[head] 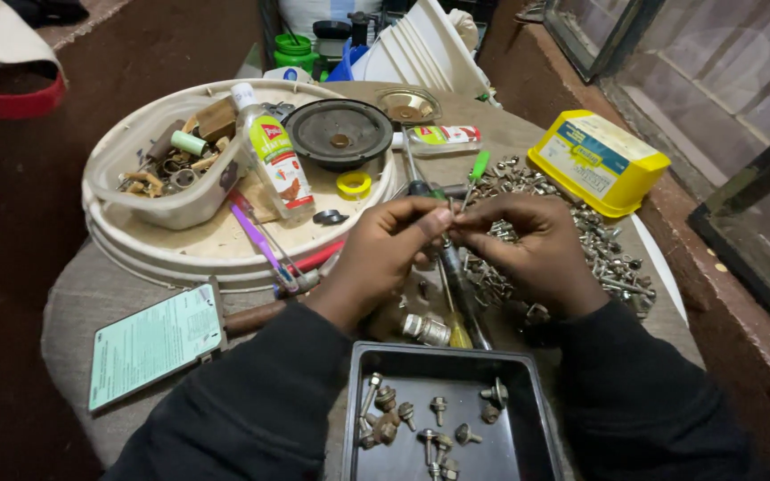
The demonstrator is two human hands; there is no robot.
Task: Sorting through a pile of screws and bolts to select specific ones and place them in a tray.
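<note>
Over the heap of screws [572,240] and above the black tray [528,392], the left hand [380,254] and right hand [532,249] meet fingertip to fingertip, both pinching one small screw [450,216] between them.

A dim room with a dark reddish floor [162,53] and a glazed window [697,71] at right

The left hand [383,254] and right hand [528,249] pinch something small between their fingertips. Below sits a black tray [528,419] of screws [421,419].
</note>
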